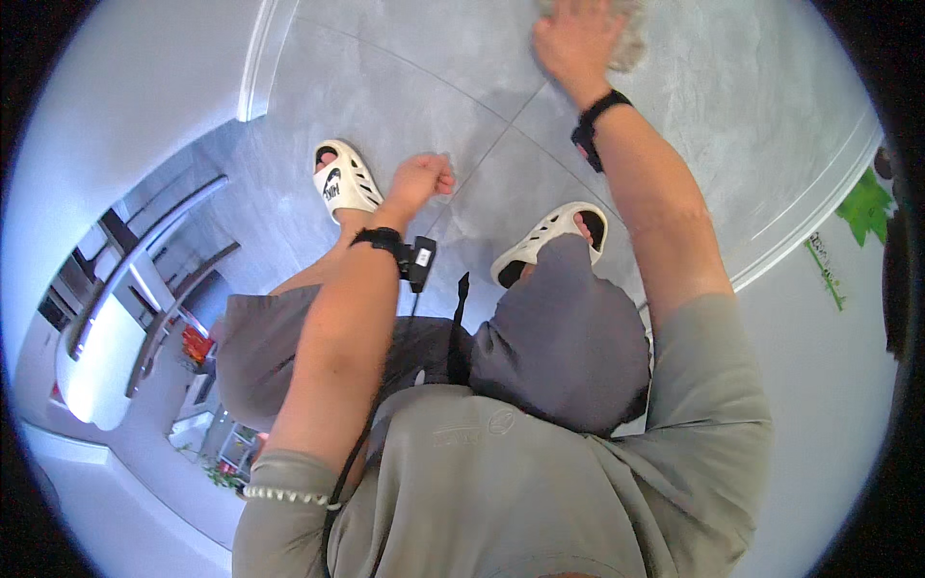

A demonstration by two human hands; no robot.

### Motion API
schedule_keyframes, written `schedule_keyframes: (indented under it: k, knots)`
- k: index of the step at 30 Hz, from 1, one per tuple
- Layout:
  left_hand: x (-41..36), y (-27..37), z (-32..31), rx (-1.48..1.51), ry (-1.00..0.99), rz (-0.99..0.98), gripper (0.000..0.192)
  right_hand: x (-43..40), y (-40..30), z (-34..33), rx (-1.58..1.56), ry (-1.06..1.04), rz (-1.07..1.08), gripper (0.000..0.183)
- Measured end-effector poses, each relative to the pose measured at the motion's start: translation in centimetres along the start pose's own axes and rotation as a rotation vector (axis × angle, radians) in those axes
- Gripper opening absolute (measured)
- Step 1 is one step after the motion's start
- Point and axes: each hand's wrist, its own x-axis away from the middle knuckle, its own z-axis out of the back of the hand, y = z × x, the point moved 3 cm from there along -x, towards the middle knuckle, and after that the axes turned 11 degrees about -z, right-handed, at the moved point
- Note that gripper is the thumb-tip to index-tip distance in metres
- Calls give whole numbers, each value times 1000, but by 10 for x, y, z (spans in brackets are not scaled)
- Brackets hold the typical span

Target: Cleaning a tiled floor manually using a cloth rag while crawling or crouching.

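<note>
My right hand [578, 43] presses on a crumpled beige cloth [630, 40] on the grey tiled floor [433, 94], at the top edge of the view. The cloth is partly hidden under the palm and cut off by the frame. A black band sits on that wrist. My left hand [420, 180] hangs between my feet with its fingers curled closed, and nothing shows in it. Its wrist carries a black strap with a small black device [419, 264], from which a dark cable runs.
A white slide sandal [345, 180] is on my left foot and another [549, 238] on my right. White skirting [253, 65] edges the wall at upper left; another wall with skirting [780, 253] curves along the right. A white table-like object [94, 376] stands at far left.
</note>
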Motion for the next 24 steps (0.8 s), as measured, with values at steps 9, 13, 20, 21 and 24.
schedule_keyframes:
  k: [9, 13, 20, 21, 24]
  knots:
    - [-32, 170, 75, -997, -101, -456, 42, 137, 23, 5, 242, -510, 756, 64]
    - [-52, 207, 82, -1091, -56, -652, 42, 159, 114, 58, 353, -398, 555, 56]
    - [-84, 159, 89, -1284, -358, -689, 36, 181, 211, 149, 356, -220, -556, 38]
    - [-90, 141, 100, -1282, -359, -709, 36, 181, 197, 155, 203, -215, -768, 38]
    - [-101, 117, 81, -1264, -412, -938, 36, 185, 181, 211, 111, -131, -866, 46]
